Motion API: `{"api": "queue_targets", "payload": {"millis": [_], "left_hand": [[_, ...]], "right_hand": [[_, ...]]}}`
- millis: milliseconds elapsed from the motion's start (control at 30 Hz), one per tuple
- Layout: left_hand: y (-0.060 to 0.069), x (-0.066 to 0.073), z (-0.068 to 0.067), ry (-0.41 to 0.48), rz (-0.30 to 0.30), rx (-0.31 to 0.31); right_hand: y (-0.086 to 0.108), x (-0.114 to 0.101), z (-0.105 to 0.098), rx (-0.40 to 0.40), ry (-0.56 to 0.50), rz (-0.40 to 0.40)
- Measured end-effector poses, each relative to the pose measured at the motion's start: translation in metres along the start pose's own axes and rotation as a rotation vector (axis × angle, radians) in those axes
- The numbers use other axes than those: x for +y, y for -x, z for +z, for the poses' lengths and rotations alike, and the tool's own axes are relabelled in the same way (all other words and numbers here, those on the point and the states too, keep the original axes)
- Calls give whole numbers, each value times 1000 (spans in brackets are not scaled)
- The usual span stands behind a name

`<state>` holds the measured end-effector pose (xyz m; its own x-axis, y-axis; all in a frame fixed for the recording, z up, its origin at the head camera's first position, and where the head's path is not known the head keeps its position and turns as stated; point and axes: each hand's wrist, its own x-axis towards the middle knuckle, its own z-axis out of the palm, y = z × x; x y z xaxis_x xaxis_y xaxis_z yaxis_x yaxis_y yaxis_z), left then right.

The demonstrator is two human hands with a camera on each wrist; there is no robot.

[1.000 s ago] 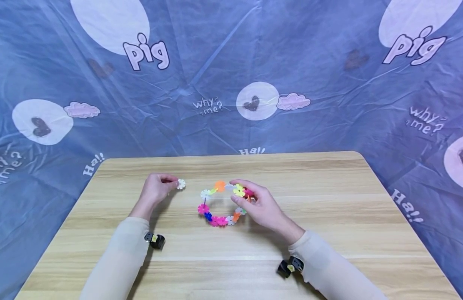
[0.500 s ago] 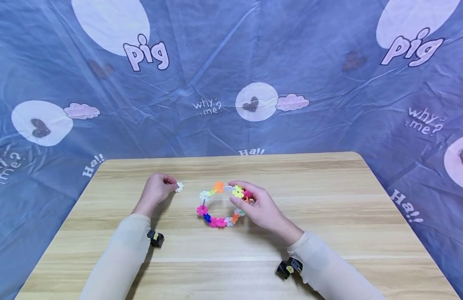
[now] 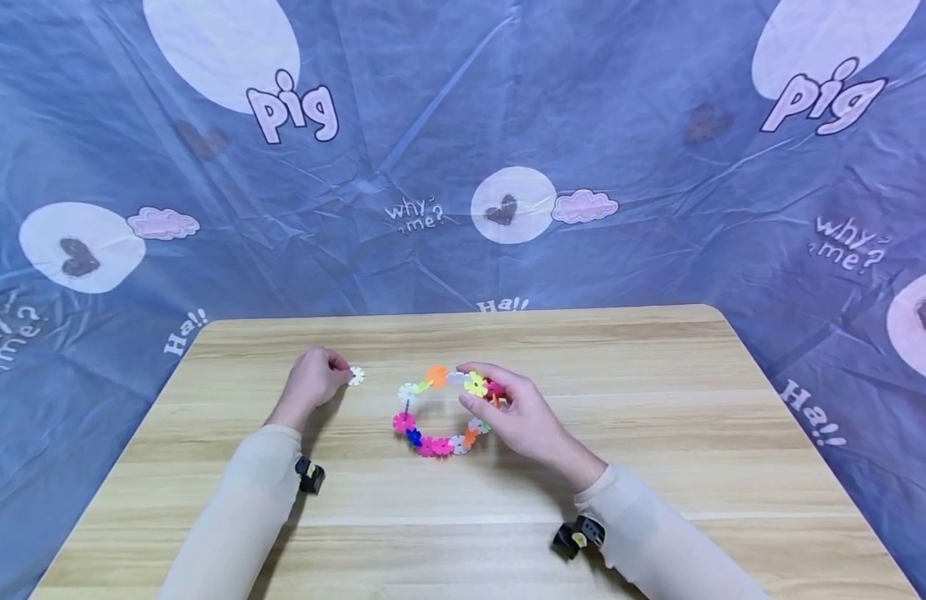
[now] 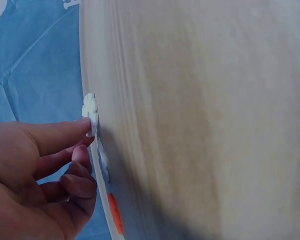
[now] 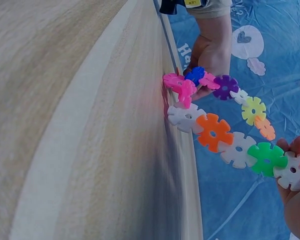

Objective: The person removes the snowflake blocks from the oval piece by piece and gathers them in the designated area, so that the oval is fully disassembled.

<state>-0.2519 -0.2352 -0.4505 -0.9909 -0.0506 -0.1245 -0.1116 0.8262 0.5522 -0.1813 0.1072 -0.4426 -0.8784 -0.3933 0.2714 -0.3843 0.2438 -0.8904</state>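
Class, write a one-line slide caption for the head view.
The left hand pinches a white flower piece while the right hand holds a ring of colourful pieces at a wooden table.

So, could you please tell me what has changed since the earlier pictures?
The left hand and the white flower piece it pinches have moved slightly left and down in the head view. Nothing was visibly taken hold of or let go. The right hand still holds the flower ring in much the same place.
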Motion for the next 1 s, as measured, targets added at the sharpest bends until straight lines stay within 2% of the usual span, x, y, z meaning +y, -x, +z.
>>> {"api": "queue_targets", "payload": {"millis": [200,433,533,767,1000], "left_hand": [[-1,-3,-1,6,17,11],[6,-5,-7,143,59,73],[11,-3,-11,202,66,75],[26,10,-13,299,128,69],[40,24,-10,360,214,114]], "right_hand": [[1,0,0,5,-5,-10],[1,0,-1,6,-12,-1],[1,0,-1,6,-5,7],[1,-3,-2,6,5,11],[2,-4,-1,-2,-4,7]]}}
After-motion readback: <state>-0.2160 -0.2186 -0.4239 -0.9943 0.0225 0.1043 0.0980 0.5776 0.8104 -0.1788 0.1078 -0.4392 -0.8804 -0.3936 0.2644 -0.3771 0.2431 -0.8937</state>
